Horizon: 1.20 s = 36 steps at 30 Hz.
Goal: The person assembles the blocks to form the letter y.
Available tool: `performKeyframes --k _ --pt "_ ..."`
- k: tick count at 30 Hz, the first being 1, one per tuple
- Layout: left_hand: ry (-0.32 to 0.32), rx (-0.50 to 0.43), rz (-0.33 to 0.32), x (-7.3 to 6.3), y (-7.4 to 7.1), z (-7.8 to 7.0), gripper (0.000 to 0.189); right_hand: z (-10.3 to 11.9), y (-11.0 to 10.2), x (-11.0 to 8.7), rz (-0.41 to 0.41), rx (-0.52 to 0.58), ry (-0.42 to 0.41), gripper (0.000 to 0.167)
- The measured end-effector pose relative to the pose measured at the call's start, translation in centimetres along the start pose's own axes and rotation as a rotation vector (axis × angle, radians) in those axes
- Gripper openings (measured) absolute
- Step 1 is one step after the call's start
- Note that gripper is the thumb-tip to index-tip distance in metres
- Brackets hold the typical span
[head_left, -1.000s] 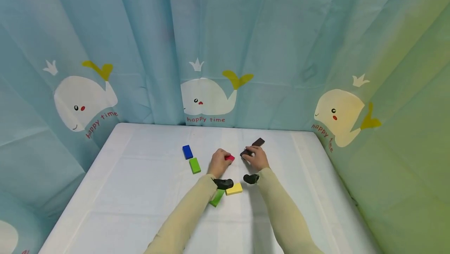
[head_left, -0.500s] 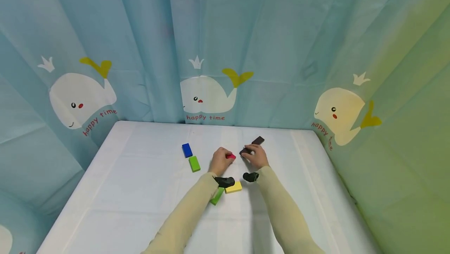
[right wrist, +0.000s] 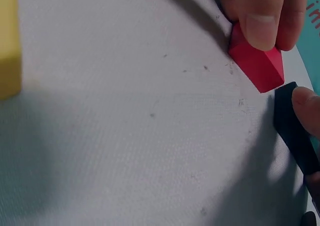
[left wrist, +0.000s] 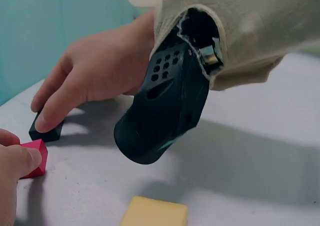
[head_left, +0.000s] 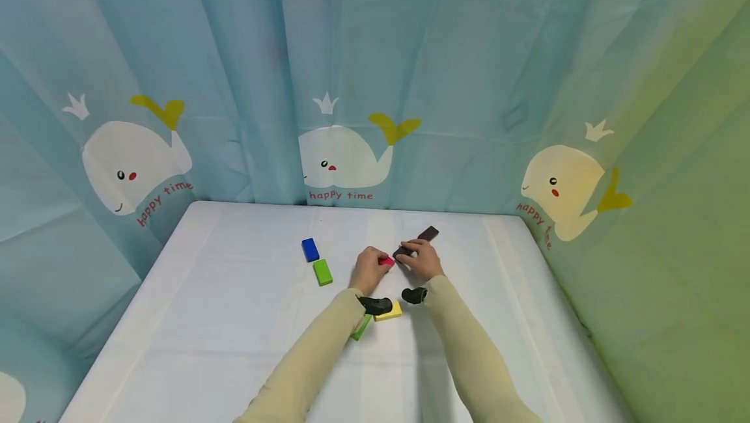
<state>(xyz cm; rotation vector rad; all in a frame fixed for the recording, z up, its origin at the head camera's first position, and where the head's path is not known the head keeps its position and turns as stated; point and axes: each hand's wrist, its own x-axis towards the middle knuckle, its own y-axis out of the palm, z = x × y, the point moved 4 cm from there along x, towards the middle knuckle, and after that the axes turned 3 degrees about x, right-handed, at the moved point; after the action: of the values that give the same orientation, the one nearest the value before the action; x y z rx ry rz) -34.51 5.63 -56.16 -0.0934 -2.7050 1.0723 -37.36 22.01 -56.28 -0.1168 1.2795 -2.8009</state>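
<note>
My left hand pinches a pinkish-red block between thumb and fingers on the white table. Just to its right, my right hand grips a dark, nearly black block, with thumb and fingertips on its sides. In the right wrist view, the near end of the red block stands right by the end of the dark block. Another dark block lies behind the right hand's fingers, in line with the gripped one.
A blue block and a green block lie end to end, left of the hands. A yellow block and a second green block lie beneath the left wrist, partly covered. A blue whale-print curtain surrounds the table.
My right hand has slid its dark block leftward, and my left hand has edged right with the red block. The space between these two blocks has narrowed. The other blocks stay put.
</note>
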Motion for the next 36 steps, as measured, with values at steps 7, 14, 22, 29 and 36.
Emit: performKeyframes --k 7,14,22,29,36 --pt "0.014 0.003 -0.021 0.0 0.1 0.5 0.02 0.6 0.2 0.0 0.033 -0.028 -0.014 0.046" --pt "0.019 -0.007 -0.017 -0.2 0.0 0.2 0.018 0.4 0.5 0.1 0.017 -0.019 -0.022 0.047" --pt "0.007 -0.014 -0.03 -0.2 0.0 0.0 0.018 0.5 0.5 0.0 0.007 -0.024 -0.014 0.049" --pt "0.013 -0.026 -0.039 -0.3 0.1 0.1 0.017 0.4 0.7 0.1 0.026 -0.025 -0.014 0.048" --pt "0.037 -0.01 -0.052 -0.3 0.2 0.2 0.015 0.3 1.1 0.4 0.016 -0.018 -0.046 0.047"
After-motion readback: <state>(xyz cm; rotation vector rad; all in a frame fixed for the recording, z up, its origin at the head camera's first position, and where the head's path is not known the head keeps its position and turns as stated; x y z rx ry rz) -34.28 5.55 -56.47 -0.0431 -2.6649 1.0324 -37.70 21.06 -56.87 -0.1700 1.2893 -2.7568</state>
